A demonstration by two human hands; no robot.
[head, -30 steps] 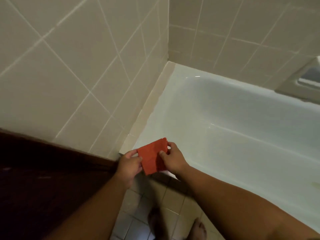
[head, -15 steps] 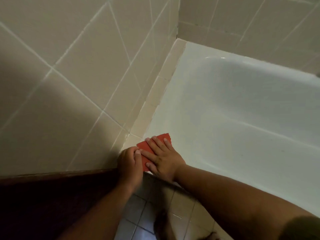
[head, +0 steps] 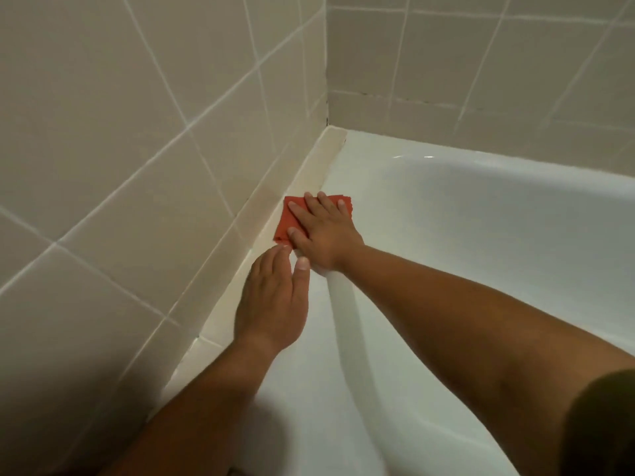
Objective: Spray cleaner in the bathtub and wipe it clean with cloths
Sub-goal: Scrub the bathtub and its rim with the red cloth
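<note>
Cloth (head: 288, 219), apparently folded, under right hand (head: 325, 232)

Glossy white bathtub (head: 481, 235), matt red cloth (head: 287, 219), smooth beige tiles (head: 137, 132)

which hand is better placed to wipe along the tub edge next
Right, likely. The right hand presses flat on the red cloth at the bathtub rim beside the tiled wall; the left hand is open behind it, holding nothing.

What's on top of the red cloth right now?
The right hand lies flat on the red cloth, fingers spread, covering most of it. Only its left part shows; the patch of bathtub rim beneath it is hidden.
</note>
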